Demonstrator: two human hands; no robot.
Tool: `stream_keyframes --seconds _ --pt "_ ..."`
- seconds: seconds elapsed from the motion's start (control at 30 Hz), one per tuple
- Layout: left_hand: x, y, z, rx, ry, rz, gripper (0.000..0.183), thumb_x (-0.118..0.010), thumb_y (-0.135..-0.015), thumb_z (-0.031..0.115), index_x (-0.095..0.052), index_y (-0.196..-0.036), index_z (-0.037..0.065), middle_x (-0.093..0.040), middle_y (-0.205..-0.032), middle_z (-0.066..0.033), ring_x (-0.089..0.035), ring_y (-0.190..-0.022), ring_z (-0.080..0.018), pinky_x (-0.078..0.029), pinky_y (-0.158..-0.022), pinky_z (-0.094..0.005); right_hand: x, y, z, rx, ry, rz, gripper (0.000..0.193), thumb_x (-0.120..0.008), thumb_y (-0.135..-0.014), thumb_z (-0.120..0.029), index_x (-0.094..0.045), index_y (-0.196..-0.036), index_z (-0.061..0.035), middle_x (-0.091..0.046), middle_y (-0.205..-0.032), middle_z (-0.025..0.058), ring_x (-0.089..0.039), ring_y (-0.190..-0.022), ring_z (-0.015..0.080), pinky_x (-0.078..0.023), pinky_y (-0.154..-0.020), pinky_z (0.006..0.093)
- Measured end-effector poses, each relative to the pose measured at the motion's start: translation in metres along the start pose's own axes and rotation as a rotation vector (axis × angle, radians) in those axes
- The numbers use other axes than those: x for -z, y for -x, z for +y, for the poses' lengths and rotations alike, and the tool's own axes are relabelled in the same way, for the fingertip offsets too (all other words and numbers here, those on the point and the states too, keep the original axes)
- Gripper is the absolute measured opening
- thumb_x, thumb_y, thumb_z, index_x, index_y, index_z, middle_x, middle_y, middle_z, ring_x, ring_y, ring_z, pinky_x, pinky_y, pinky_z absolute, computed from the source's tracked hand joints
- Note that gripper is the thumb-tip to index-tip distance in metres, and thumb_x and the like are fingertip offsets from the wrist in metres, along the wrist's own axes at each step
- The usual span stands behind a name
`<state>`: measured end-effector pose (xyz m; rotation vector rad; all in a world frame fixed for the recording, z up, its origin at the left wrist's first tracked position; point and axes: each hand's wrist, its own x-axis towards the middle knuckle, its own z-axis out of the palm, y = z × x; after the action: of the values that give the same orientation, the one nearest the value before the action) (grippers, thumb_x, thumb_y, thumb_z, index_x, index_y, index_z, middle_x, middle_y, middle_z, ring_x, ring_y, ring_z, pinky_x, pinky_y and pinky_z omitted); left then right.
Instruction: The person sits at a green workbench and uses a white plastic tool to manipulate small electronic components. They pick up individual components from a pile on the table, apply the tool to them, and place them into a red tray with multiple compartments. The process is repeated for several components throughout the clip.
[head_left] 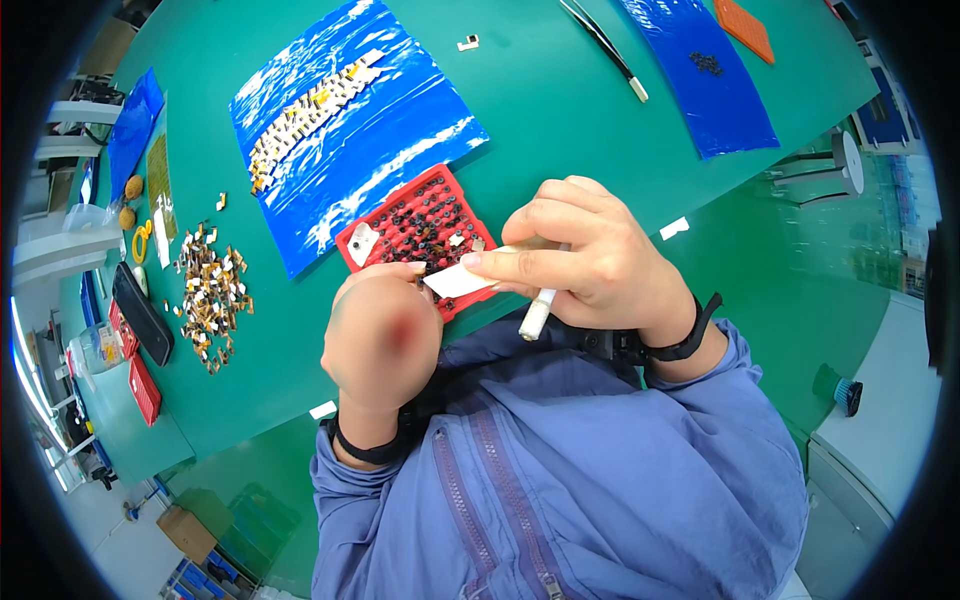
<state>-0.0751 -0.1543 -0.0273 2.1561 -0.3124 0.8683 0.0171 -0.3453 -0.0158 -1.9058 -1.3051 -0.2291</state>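
Note:
My right hand [592, 252] is closed over the near right part of a red tray [352, 238]. Thumb and fingers pinch a flat white piece [455, 281], and a thin rod with a white wrapped end [538, 314] juts out below the palm. My left hand [383, 335] is curled at the tray's near left corner, its fingertips beside the white piece. A blur covers much of that hand, so whatever it grips is hidden. Rows of small black round parts [425, 222] fill the tray, with a few pale chips among them.
Behind the tray lies a blue sheet [400, 110] bearing rows of small white-and-gold parts [310, 120]. A loose pile of similar parts [212, 295] is at left, near a black case [142, 313]. Tweezers [607, 50] and another blue sheet [700, 100] with black bits lie far right.

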Motion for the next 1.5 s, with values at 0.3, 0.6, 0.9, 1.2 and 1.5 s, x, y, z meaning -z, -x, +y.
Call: stream_keyframes --seconds 0.3,0.6,0.9,1.2,1.5 --pt "0.000 0.001 -0.001 0.012 0.022 -0.015 0.025 -0.067 -0.063 -0.014 -0.054 -0.078 0.001 -0.061 -0.071 -0.0104 -0.065 -0.071 -0.0252 -0.051 -0.060 -0.0297 0.001 0.002 -0.003 0.009 0.127 0.014 0.033 -0.068 -0.062 -0.010 -0.069 -0.094 -0.0195 -0.055 -0.078 -0.0035 -0.052 -0.072 0.0152 -0.038 -0.063 0.0302" --pt "0.002 0.003 -0.001 0.122 0.194 0.007 0.025 -0.065 -0.065 -0.016 -0.054 -0.082 0.000 -0.062 -0.076 -0.0127 -0.065 -0.074 -0.0225 -0.051 -0.064 -0.0291 -0.004 0.003 0.001 0.033 0.112 0.084 0.032 -0.068 -0.066 -0.013 -0.069 -0.096 -0.0223 -0.056 -0.080 -0.0044 -0.052 -0.072 0.0141 -0.038 -0.063 0.0295" --pt "0.003 0.004 0.001 0.187 0.221 0.002 0.023 -0.063 -0.065 -0.015 -0.054 -0.082 -0.002 -0.063 -0.077 -0.0137 -0.064 -0.073 -0.0219 -0.051 -0.065 -0.0287 -0.007 0.006 0.006 -0.007 0.015 0.085 0.025 -0.070 -0.070 -0.019 -0.070 -0.094 -0.0212 -0.056 -0.077 -0.0037 -0.051 -0.067 0.0148 -0.038 -0.061 0.0291" --pt "0.004 0.004 -0.001 0.176 0.208 -0.003 0.023 -0.063 -0.064 -0.015 -0.055 -0.081 -0.001 -0.062 -0.075 -0.0116 -0.066 -0.073 -0.0230 -0.051 -0.064 -0.0290 -0.009 0.004 0.006 0.024 -0.058 0.073 0.024 -0.072 -0.072 -0.022 -0.070 -0.095 -0.0202 -0.056 -0.075 -0.0036 -0.050 -0.064 0.0145 -0.037 -0.059 0.0293" --pt "0.004 0.005 0.000 0.187 0.207 -0.019 0.023 -0.063 -0.064 -0.015 -0.055 -0.080 -0.001 -0.062 -0.073 -0.0104 -0.066 -0.072 -0.0230 -0.051 -0.062 -0.0284 -0.010 0.004 0.005 0.020 -0.078 0.067 0.024 -0.072 -0.072 -0.022 -0.070 -0.096 -0.0209 -0.055 -0.075 -0.0040 -0.050 -0.066 0.0142 -0.036 -0.060 0.0288"
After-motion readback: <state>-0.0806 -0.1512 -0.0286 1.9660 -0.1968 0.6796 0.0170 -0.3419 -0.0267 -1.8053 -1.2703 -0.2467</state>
